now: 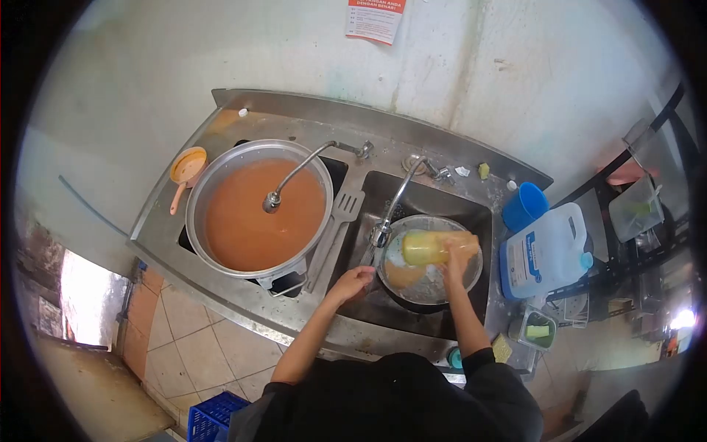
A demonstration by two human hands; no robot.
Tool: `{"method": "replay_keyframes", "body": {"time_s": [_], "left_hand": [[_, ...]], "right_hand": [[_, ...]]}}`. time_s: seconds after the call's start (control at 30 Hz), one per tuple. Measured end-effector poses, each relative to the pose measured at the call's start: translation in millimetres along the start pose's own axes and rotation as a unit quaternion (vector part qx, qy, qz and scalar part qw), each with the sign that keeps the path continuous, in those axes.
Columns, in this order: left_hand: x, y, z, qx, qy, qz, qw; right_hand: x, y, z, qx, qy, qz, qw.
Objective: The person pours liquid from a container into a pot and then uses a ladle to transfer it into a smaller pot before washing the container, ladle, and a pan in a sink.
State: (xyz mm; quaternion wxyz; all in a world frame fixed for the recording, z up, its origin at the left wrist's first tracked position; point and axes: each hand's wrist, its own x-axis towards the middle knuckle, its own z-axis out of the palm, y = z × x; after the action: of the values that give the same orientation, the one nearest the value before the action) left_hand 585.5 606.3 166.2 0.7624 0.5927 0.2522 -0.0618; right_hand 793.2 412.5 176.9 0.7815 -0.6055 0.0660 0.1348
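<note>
A yellow-green container lies sideways over a round metal pot that stands in the sink. The right hand has its fingers closed on the container's right end. The pot holds cloudy water with pale suds and a brownish patch. The left hand is beside the pot's left side, fingers curled; whether they grasp anything I cannot tell. A curved tap hangs just beside the pot's rim.

Left of the sink, a slotted spatula lies on the steel desk, next to a large pot of orange-brown liquid under a second tap. An orange pan sits beyond it. To the right of the sink stand a blue cup and a large jug of blue liquid; a sponge lies near the back.
</note>
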Motion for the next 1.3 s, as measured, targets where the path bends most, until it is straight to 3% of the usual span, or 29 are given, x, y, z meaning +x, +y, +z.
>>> {"method": "replay_keyframes", "body": {"time_s": [0.03, 0.07, 0.1, 0.13, 0.17, 0.2, 0.23, 0.3, 0.33, 0.37, 0.5, 0.6, 0.67, 0.73, 0.77, 0.8, 0.83, 0.87, 0.9, 0.93, 0.97, 1.0, 1.07, 1.2, 1.27, 1.3], "left_hand": [[3, -5, 0, 0.003, -0.015, -0.030, 0.999], [4, -10, 1, 0.004, -0.017, -0.031, 0.999], [8, -16, -1, 0.080, -0.030, -0.005, 0.996], [11, -19, -4, 0.154, -0.043, 0.020, 0.987], [14, -25, -5, 0.188, -0.029, 0.017, 0.982], [9, -17, -3, 0.185, -0.028, 0.016, 0.982], [-2, -3, 0, 0.139, -0.016, -0.013, 0.990], [-4, 4, -2, 0.100, -0.006, -0.039, 0.994], [4, 0, -10, 0.211, 0.000, -0.015, 0.977], [10, -6, -16, 0.316, 0.006, 0.008, 0.949], [-4, 19, -14, 0.357, -0.009, -0.033, 0.934], [3, 15, -15, 0.374, 0.033, 0.001, 0.927], [0, 19, -13, 0.290, 0.045, 0.019, 0.956], [4, 21, -11, 0.269, 0.065, 0.029, 0.961], [5, 20, -9, 0.241, 0.088, 0.037, 0.966], [9, 16, -8, 0.240, 0.084, 0.036, 0.966], [13, 9, -7, 0.230, 0.116, 0.063, 0.964], [19, 6, -8, 0.222, 0.150, 0.092, 0.959], [11, 18, -2, 0.221, 0.149, 0.058, 0.962], [10, 24, -1, 0.222, 0.149, 0.061, 0.962], [8, 28, 1, 0.153, 0.118, 0.022, 0.981], [4, 26, 3, 0.082, 0.086, -0.022, 0.993], [-1, 25, 3, 0.063, 0.073, -0.059, 0.994], [0, 13, 0, 0.021, 0.058, -0.096, 0.993], [-5, 16, 3, 0.014, 0.040, -0.119, 0.992], [-6, 16, 4, 0.007, 0.021, -0.141, 0.990]], "right_hand": [[0, 6, -6, -0.004, 0.002, 0.001, 1.000], [-2, 13, -8, -0.143, -0.029, -0.109, 0.983], [1, 18, -7, -0.274, -0.059, -0.216, 0.935], [-2, 7, -1, -0.272, -0.059, -0.218, 0.935], [-5, -8, -1, -0.126, -0.020, -0.111, 0.986], [-9, -19, 0, 0.024, 0.021, 0.000, 0.999], [-11, -7, 3, -0.039, -0.005, -0.070, 0.997], [-12, -10, -3, -0.103, -0.020, -0.119, 0.987], [-8, -13, -1, -0.167, -0.042, -0.170, 0.970], [-1, -20, -5, 0.010, -0.023, -0.085, 0.996], [-7, -15, 3, -0.065, 0.001, -0.134, 0.989], [-7, -43, 3, 0.038, 0.031, -0.009, 0.999], [1, -20, 1, 0.027, 0.018, -0.058, 0.998], [0, -24, 11, -0.128, -0.015, -0.288, 0.949], [-1, -36, 4, -0.028, -0.029, -0.052, 0.998], [-6, -30, 4, -0.030, -0.026, -0.052, 0.998], [-15, -17, 5, -0.175, -0.067, -0.184, 0.965], [-19, -10, 5, -0.311, -0.106, -0.309, 0.892], [-19, -12, 6, -0.309, -0.101, -0.311, 0.893], [-19, -15, 6, -0.240, -0.136, -0.121, 0.954], [-20, -16, 5, -0.163, -0.166, 0.077, 0.969], [-20, -10, 0, -0.165, -0.165, 0.082, 0.969], [-10, 11, -12, -0.014, -0.238, 0.360, 0.902], [-55, 12, -7, 0.124, -0.239, 0.424, 0.865], [-46, 44, -26, 0.369, -0.308, 0.541, 0.691], [-49, 48, -24, 0.351, -0.242, 0.546, 0.721]]}}
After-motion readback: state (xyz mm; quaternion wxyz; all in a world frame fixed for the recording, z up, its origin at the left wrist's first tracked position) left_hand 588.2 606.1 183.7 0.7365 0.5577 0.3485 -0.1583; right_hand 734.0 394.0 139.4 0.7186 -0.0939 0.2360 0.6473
